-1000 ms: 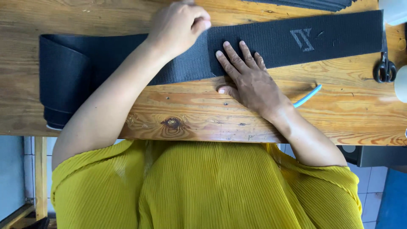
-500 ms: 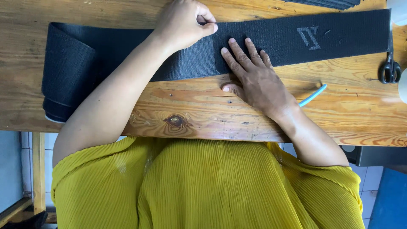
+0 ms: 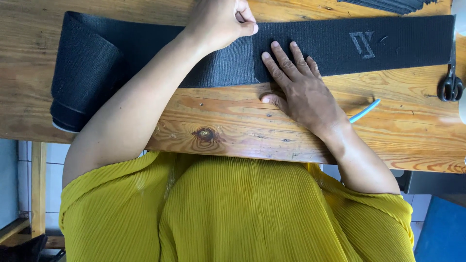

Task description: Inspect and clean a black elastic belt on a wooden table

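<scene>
Webbing, wide and black, lies flat along the far side of the wooden table [image 3: 233,131]: this elastic band [image 3: 320,46] runs from a fat roll [image 3: 82,73] on the left-hand end out to a cut end near the scissors [image 3: 450,86]. It looks soft and pliant, with a ribbed weave that should give some grip rather than slide, and light enough along the loose run; the roll itself is probably the only part with real weight. It will not break, but it will likely curl or creep if let go, so holding it flat with a palm and pinching an edge seems the sound way to take it.

That is how it is held. The right hand [image 3: 303,90] lies open and flat, fingers spread on the band, thumb on the bare wood just below its near edge. Just above and to the left of that palm, the left hand [image 3: 218,22] is closed, thumb and forefinger pinched together at the band's far edge; whether they hold a small tool I cannot tell.

To the right of the flat hand a pale blue pen [image 3: 364,110] rests on the wood, apart from the band.
</scene>
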